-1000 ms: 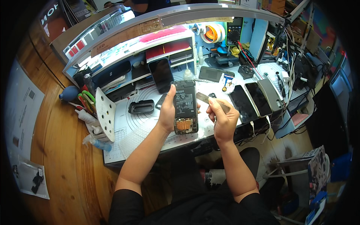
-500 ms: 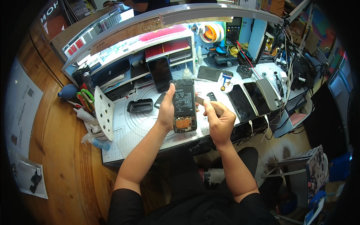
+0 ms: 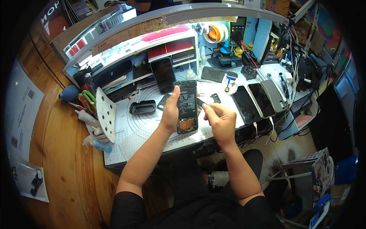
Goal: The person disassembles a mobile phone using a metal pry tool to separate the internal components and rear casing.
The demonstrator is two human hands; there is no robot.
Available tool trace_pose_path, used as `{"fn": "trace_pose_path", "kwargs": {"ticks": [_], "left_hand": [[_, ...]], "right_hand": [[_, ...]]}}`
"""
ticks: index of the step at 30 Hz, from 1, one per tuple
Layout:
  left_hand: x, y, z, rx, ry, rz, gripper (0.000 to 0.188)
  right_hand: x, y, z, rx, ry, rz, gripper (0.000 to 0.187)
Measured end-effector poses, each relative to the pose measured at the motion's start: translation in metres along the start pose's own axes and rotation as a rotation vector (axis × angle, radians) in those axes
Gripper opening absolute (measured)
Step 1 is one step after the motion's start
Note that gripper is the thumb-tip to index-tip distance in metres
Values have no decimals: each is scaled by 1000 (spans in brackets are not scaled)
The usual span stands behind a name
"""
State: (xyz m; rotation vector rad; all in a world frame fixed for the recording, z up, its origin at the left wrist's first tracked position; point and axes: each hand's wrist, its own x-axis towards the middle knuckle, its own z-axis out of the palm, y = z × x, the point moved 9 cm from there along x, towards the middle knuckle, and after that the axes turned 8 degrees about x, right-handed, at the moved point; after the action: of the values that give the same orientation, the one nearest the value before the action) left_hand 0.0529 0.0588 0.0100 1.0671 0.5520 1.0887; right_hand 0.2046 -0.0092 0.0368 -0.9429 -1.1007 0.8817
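L hand (image 3: 170,110) fingers wrap the left edge of an opened phone (image 3: 187,107), back cover off, insides showing; thumb up along its side. Phone is held upright over the white work mat (image 3: 131,124), just above the desk's front half. R hand (image 3: 220,120) fingers pinched on a thin dark tool (image 3: 201,102); its tip sits at the phone's right edge, about mid-height. Can't tell if the tip is under the frame or just touching.

Counts, going outward:
- 1 open phone in hand.
- 1 phone propped upright (image 3: 163,75) against the shelf, screen dark.
- 2 dark phones lying side by side (image 3: 253,102) to the right, plus 1 grey slab (image 3: 273,95) beside them.
- 1 flat dark piece (image 3: 213,74) behind, near the back of the desk.
- 1 black case (image 3: 142,107) on the mat, left of the L hand.
- 1 small squeeze bottle (image 3: 190,71) w/ thin nozzle behind the held phone.
- 1 white perforated board (image 3: 106,114) standing at the mat's left edge.
- 1 blue bulb blower (image 3: 69,92) far left.
- 1 meter (image 3: 238,30) at the back, w/ red and black leads.
- 2 tape rolls (image 3: 214,33) near it.

Vs 1 s ago: R hand has come in from beside the phone to its edge; tool was held clear of it then, now at the frame. L hand grip same, phone about the same spot.
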Motion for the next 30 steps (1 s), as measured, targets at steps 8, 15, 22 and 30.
{"fn": "trace_pose_path", "kwargs": {"ticks": [8,15,22,30], "left_hand": [[0,1,13,-214,-98,-102,71],[1,0,12,-255,-133,-130,74],[0,1,9,-236,-86,-123,70],[1,-1,3,-256,-12,-142,66]], "right_hand": [[11,47,-8,674,-154,455,19],[7,63,12,1035,-280,588,16],[12,43,-5,532,-116,377,18],[10,39,-1,515,-277,489,20]]}}
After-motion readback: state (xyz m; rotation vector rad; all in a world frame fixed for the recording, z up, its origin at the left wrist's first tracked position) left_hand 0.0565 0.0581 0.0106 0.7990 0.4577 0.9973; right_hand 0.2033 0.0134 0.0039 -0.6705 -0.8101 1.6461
